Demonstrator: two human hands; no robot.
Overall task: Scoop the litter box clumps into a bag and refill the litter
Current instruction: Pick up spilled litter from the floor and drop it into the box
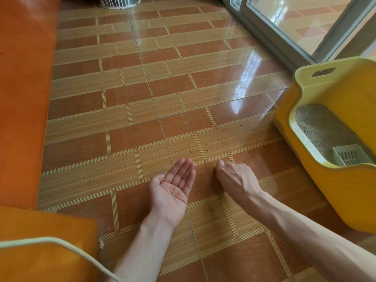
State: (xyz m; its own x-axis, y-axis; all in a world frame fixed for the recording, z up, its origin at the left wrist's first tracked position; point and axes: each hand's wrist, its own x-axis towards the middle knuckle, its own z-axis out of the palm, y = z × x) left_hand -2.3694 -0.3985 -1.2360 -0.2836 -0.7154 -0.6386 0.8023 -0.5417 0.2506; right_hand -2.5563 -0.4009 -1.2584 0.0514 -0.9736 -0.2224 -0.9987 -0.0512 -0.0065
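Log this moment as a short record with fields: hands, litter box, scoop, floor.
left hand: palm up, flat, a few grains on it
right hand: palm down, fingers curled at the floor; whether they pinch a grain cannot be told
litter box: yellow, at the right, holds litter
scoop: pale, lying inside the box
floor: tiled, stray grains scattered near the box
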